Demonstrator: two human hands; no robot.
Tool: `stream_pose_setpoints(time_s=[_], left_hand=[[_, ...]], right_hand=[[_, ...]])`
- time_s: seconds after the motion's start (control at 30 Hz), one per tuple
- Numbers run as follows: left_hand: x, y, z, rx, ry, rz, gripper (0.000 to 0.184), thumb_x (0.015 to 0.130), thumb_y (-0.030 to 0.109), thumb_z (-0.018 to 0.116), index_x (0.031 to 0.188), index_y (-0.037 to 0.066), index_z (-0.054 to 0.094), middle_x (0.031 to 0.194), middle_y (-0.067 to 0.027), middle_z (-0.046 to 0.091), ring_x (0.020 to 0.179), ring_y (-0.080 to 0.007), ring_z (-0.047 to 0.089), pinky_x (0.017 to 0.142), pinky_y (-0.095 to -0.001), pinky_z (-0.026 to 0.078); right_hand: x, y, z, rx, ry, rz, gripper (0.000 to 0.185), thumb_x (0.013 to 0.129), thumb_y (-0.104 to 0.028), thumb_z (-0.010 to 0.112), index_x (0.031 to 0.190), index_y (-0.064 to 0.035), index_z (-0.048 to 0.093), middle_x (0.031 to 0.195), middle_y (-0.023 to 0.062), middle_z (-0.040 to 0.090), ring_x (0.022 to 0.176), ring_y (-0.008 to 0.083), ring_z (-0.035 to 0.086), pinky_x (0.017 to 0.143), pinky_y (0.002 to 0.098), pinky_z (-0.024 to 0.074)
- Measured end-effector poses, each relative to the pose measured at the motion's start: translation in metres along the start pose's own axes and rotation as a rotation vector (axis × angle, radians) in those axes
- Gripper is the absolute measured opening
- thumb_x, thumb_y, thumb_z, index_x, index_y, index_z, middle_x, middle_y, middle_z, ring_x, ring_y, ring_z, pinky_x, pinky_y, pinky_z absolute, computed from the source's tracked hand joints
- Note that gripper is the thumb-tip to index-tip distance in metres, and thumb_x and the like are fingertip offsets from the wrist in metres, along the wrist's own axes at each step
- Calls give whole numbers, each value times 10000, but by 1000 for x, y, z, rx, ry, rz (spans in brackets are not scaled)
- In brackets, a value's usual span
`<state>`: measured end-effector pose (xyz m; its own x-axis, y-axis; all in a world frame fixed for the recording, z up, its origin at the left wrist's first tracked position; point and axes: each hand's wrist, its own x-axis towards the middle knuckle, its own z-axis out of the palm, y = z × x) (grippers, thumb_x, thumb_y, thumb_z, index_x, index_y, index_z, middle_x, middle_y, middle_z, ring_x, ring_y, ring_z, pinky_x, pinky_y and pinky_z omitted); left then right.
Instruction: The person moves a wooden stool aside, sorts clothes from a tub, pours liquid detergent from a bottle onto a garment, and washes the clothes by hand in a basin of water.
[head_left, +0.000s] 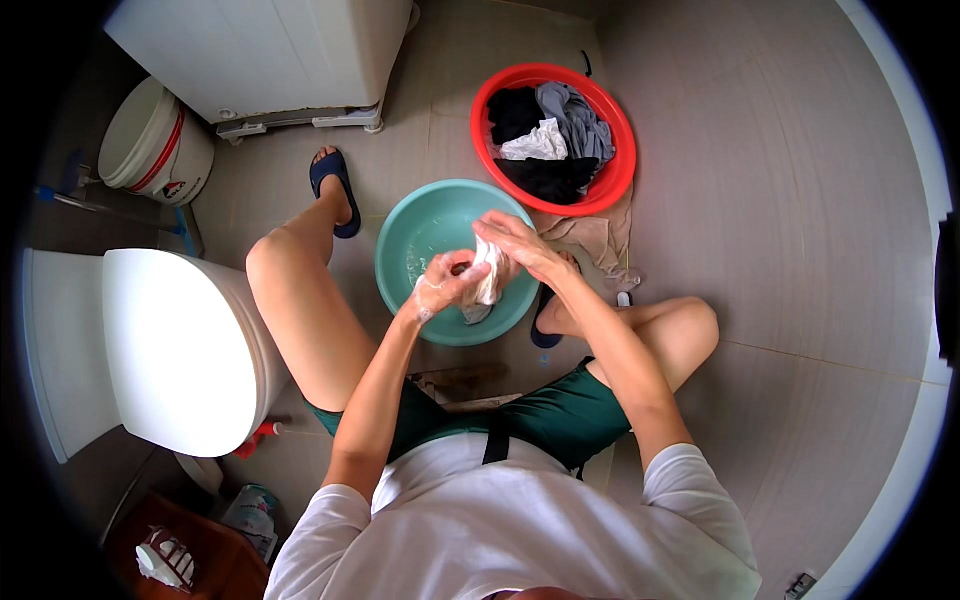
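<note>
Over the teal basin (392,235), a bunched, wet white cloth (488,272) is gripped between my two hands. My left hand (447,284), with suds on its fingers and wrist, closes on the cloth from the left. From the right, my right hand (513,245) is wrapped round its upper part. A greyish lower end of the cloth hangs toward the basin floor, where some suds show. Whether it is a sock or another small garment, I cannot tell.
Behind the basin, a red tub (627,150) holds black, grey and white clothes. A beige cloth (600,240) lies on the floor beside it. To the left are a toilet (180,350), a white bucket (190,160) and a white appliance (270,60). My feet flank the basin.
</note>
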<state>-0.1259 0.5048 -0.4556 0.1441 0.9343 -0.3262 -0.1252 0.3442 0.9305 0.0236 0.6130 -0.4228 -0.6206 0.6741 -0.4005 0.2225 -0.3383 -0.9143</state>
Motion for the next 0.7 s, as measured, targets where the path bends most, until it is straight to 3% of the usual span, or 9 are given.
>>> stream_pose_setpoints(time_s=[0.03,0.1,0.2,0.3,0.4,0.5,0.6,0.63,0.7], left_hand=[[6,-18,-2,-74,64,32,345,919,288,574,1081,-17,589,964,-56,632,893,-130,582,811,-283,467],[10,-23,3,-667,179,91,359,944,274,526,1142,-25,547,1051,-86,613,962,-163,579,869,-322,466],[23,-54,4,-1298,232,94,393,980,233,426,1256,-46,431,1254,-159,516,1159,-261,510,1018,-408,402],[24,-65,7,-1670,317,77,383,958,149,395,1280,-59,398,1320,-192,461,1254,-312,429,1073,-449,332],[23,-83,7,-1754,195,161,392,909,118,416,1252,-72,423,1294,-198,486,1249,-327,428,1080,-466,313],[14,-67,-3,-1479,320,89,320,860,161,493,1126,-13,530,1160,-148,567,1130,-252,509,1022,-422,372],[29,-101,-17,-988,754,-174,190,806,198,572,963,91,591,960,-57,591,914,-147,540,894,-355,418],[26,-103,-14,-913,749,-172,98,786,219,614,863,162,595,848,22,549,793,-81,492,761,-307,419],[23,-107,-16,-896,711,-298,87,803,226,606,862,163,605,850,34,555,810,-84,493,726,-313,431]], right_hand=[[1,5,2,16,89,-44,351,879,-371,631,943,-34,555,864,10,551,818,77,498,713,240,411],[11,28,-1,-5,366,-197,365,900,-374,597,1005,-27,556,926,32,572,878,109,516,785,261,420],[-1,72,9,125,584,-36,381,871,-410,622,1068,-91,554,1010,-5,576,945,93,516,813,248,405],[-18,91,42,147,389,-88,352,894,-356,607,1024,-35,542,964,37,596,883,115,528,768,259,417],[-18,95,40,-58,199,-41,288,894,-311,617,938,-30,574,834,15,606,764,97,527,672,247,418],[-20,96,30,-75,222,-136,247,896,-264,620,846,-25,583,712,-12,573,659,69,496,587,230,400],[-26,85,18,154,277,-144,246,878,-233,645,792,-14,572,662,-33,527,611,33,440,528,209,346],[-25,84,12,83,266,-116,220,878,-224,645,799,-30,576,667,-45,519,622,26,434,549,206,344],[-26,86,4,-93,270,-117,189,876,-211,646,807,-47,582,666,-59,508,625,17,424,566,203,342]])
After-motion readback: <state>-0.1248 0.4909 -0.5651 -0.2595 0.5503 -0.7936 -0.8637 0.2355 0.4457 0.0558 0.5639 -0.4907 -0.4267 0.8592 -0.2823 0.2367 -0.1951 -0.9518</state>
